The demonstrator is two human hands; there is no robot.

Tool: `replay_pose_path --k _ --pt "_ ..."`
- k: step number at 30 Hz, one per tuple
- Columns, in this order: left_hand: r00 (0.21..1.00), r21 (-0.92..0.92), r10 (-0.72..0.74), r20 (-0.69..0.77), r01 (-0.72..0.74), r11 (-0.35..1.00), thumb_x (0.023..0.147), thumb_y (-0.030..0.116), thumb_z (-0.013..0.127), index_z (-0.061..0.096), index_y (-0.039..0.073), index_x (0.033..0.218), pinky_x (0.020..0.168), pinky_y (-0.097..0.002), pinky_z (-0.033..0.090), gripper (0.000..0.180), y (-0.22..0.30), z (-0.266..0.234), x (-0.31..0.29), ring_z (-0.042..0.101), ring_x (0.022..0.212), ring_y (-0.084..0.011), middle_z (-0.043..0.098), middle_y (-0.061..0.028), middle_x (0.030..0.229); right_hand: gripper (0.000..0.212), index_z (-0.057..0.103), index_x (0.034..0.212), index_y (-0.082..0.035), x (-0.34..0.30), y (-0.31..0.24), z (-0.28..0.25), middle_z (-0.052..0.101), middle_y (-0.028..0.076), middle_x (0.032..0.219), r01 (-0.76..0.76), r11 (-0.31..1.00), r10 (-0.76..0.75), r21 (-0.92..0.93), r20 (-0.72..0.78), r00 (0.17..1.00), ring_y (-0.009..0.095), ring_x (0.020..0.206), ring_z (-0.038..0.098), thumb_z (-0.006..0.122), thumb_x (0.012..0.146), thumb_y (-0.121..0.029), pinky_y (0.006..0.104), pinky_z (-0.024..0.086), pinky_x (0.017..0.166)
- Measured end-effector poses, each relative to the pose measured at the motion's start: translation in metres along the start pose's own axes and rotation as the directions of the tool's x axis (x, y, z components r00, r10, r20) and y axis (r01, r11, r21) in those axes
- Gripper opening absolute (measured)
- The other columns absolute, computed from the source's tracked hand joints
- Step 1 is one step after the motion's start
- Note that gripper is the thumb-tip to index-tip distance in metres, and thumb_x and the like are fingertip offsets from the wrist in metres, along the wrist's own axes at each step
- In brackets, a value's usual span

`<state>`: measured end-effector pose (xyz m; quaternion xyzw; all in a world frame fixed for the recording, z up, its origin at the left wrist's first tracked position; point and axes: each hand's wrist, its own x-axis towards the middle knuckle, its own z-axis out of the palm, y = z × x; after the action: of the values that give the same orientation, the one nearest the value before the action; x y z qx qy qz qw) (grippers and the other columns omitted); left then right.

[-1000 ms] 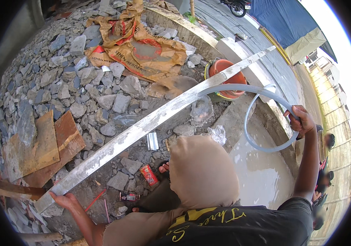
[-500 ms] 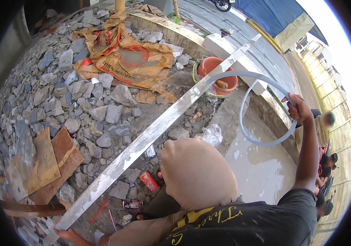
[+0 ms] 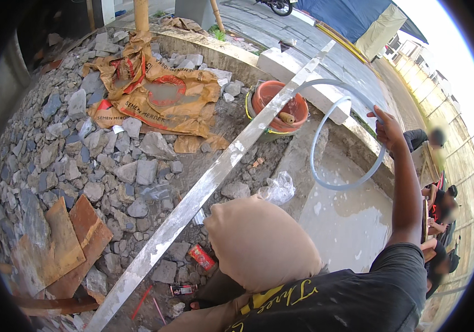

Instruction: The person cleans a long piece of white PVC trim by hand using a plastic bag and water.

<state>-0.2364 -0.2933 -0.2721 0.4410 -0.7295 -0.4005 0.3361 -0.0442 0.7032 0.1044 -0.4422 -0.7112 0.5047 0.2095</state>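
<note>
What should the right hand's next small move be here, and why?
Probably bring the hose a little down along the bar: the right hand grips the hose, whose far end meets the bar above the bucket in this view, while the bar's nearer stretch looks blotchy with grey and may want rinsing.

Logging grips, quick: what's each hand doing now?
Left hand: out of view, cannot be told.
Right hand: closed, holding the pale grey flexible hose.
</note>
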Motion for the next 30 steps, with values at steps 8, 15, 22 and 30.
replay_pose_path --k 8,15,22,30 --pt "0.990 0.234 0.140 0.033 -0.144 0.962 0.088 0.034 0.061 0.056 -0.006 0.126 0.099 -0.0505 0.044 0.056 0.014 0.020 -0.012 0.058 0.109 -0.0411 0.062 -0.0236 0.117 0.044 0.064 0.104 -0.005 0.056 0.015 0.022 0.024 -0.009 0.055 0.012 0.989 0.013 0.147 -0.168 0.986 0.007 0.043 0.020 0.061 0.096 -0.049 0.0265 0.017 0.041" --pt "0.968 0.382 0.251 0.031 -0.243 0.892 0.085 0.033 0.064 0.056 -0.005 0.126 0.097 -0.0509 0.045 0.056 0.031 0.023 -0.018 0.058 0.107 -0.0421 0.062 -0.0242 0.114 0.044 0.063 0.105 -0.003 0.108 0.009 0.045 0.029 -0.007 0.055 0.065 0.969 0.003 0.236 -0.275 0.961 0.008 0.043 0.023 0.059 0.097 -0.046 0.0272 0.019 0.041" --pt "0.924 0.484 0.379 0.042 -0.351 0.801 0.082 0.031 0.067 0.057 -0.004 0.125 0.095 -0.0514 0.045 0.057 0.049 0.030 -0.029 0.057 0.105 -0.0431 0.062 -0.0248 0.112 0.044 0.066 0.101 -0.003 0.168 0.000 0.048 0.031 -0.005 0.058 0.079 0.948 0.054 0.309 -0.401 0.915 0.009 0.046 0.026 0.059 0.097 -0.047 0.0268 0.023 0.043" --pt "0.669 0.541 0.743 0.019 -0.632 0.556 0.078 0.030 0.071 0.058 -0.002 0.125 0.092 -0.0519 0.046 0.058 0.076 0.017 -0.043 0.057 0.102 -0.0442 0.063 -0.0255 0.110 0.045 0.062 0.107 -0.004 0.176 0.002 0.046 0.025 -0.007 0.058 0.006 0.939 0.099 0.345 -0.286 0.953 0.007 0.045 0.021 0.057 0.098 -0.047 0.0257 0.019 0.041"
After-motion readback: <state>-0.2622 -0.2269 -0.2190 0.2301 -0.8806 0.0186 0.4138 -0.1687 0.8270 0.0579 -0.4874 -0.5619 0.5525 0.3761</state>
